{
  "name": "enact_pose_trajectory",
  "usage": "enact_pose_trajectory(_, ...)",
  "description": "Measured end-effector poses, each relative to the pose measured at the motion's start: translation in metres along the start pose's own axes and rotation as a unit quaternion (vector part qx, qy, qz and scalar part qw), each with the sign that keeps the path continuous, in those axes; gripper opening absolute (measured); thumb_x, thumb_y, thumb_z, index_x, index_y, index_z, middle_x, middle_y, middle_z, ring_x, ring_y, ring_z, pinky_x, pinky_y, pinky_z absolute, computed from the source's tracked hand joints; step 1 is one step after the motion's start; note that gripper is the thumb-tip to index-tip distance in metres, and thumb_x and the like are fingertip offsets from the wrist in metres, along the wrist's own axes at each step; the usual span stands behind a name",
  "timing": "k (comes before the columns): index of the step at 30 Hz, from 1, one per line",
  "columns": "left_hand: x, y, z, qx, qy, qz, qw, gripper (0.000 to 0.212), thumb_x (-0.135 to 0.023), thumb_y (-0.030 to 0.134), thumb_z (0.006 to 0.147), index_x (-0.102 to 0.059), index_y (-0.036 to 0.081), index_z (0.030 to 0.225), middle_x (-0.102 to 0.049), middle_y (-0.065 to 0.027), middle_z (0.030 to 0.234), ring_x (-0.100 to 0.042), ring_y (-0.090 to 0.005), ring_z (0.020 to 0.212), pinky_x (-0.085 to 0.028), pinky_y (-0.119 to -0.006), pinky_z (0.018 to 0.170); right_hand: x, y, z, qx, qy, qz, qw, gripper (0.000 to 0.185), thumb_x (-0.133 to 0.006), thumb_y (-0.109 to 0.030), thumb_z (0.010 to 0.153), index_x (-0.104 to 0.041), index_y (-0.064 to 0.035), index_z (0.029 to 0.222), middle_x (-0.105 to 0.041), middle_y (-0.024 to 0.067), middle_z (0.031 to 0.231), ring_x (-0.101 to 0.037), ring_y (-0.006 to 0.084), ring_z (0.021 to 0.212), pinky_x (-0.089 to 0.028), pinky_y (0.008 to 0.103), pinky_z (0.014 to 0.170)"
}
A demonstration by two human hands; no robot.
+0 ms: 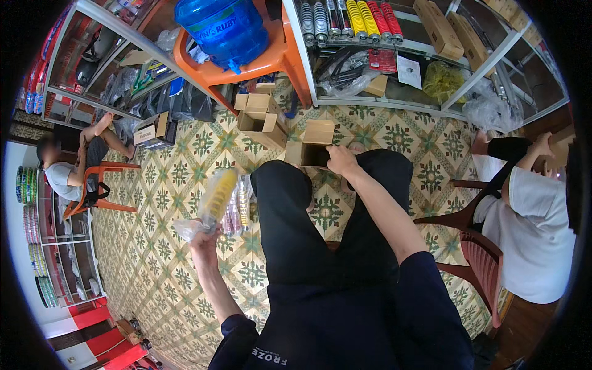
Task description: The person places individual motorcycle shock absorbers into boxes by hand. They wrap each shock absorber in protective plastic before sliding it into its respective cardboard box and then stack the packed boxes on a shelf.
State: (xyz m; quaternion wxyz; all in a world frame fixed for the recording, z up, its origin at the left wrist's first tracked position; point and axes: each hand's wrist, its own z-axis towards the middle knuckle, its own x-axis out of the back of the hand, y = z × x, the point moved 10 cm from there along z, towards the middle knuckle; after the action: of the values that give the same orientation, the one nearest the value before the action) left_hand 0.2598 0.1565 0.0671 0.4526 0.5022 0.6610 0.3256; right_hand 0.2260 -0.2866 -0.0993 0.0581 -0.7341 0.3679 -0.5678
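My left hand (206, 236) grips one end of a yellow-spring shock absorber (221, 192) wrapped in clear plastic. It is raised and tilted to the left of my knees. On the floor just beyond it lie several more wrapped shock absorbers (237, 212), partly hidden by the one I hold. Between my knees stands an open cardboard box (319, 133), its flap up and its inside dark. My right hand (341, 159) holds that box by its right edge, fingers over the rim. The contents of the box cannot be made out.
More open cardboard boxes (263, 121) stand ahead. Behind them is an orange plastic chair (282, 44) bearing a blue water container (226, 34). A glass display case (379, 97) holds shock absorbers. Seated people are at left (69, 173) and close right (532, 222).
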Motion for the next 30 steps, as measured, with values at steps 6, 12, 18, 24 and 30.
enact_pose_trajectory(6,-0.101,0.055,-0.018,-0.084,-0.151,-0.086,0.981,0.052,-0.05,0.0,0.061,-0.051,-0.002,0.113,-0.055,-0.0189,0.107,-0.06,-0.0343,0.087,-0.054,-0.038,0.073,-0.034,0.019,0.01,-0.003,-0.032,-0.039,0.999,0.034,-0.057,-0.006,0.083,-0.057,-0.0037,0.117,-0.062,0.0236,0.111,-0.059,0.0369,0.107,-0.051,0.047,0.088)
enact_pose_trajectory(12,-0.182,-0.013,-0.002,0.037,-0.284,0.003,0.958,0.05,-0.049,0.002,0.061,-0.051,-0.004,0.111,-0.056,-0.0239,0.108,-0.063,-0.0364,0.081,-0.056,-0.041,0.068,-0.053,0.041,0.012,-0.017,-0.055,-0.053,0.997,0.051,-0.055,-0.001,0.083,-0.046,-0.004,0.133,-0.058,0.0203,0.122,-0.057,0.0347,0.112,-0.047,0.0442,0.094)
enact_pose_trajectory(18,-0.248,-0.114,0.011,0.129,-0.363,0.188,0.903,0.056,-0.049,0.003,0.069,-0.043,-0.008,0.124,-0.058,-0.0202,0.104,-0.065,-0.0301,0.077,-0.057,-0.037,0.071,-0.048,0.059,0.002,-0.053,-0.075,-0.019,0.996,0.04,-0.054,-0.007,0.086,-0.049,-0.009,0.126,-0.062,0.0183,0.114,-0.059,0.0371,0.107,-0.05,0.0456,0.088)
enact_pose_trajectory(24,-0.285,-0.189,0.028,0.156,-0.384,0.304,0.858,0.048,-0.048,0.005,0.075,-0.046,-0.009,0.121,-0.057,-0.0175,0.104,-0.065,-0.0277,0.082,-0.057,-0.035,0.075,-0.041,0.054,0.002,-0.04,-0.063,0.006,0.997,0.038,-0.053,-0.01,0.087,-0.049,-0.0112,0.124,-0.062,0.0181,0.115,-0.06,0.0364,0.107,-0.049,0.045,0.089)
enact_pose_trajectory(30,-0.309,-0.253,0.055,0.188,-0.363,0.306,0.86,0.048,-0.049,0.008,0.081,-0.046,-0.004,0.127,-0.056,-0.0178,0.111,-0.063,-0.0284,0.093,-0.056,-0.04,0.086,-0.058,0.069,0.016,-0.063,-0.095,0.014,0.993,0.047,-0.063,-0.016,0.084,-0.048,-0.0118,0.128,-0.062,0.0179,0.116,-0.06,0.0354,0.11,-0.049,0.0466,0.09)
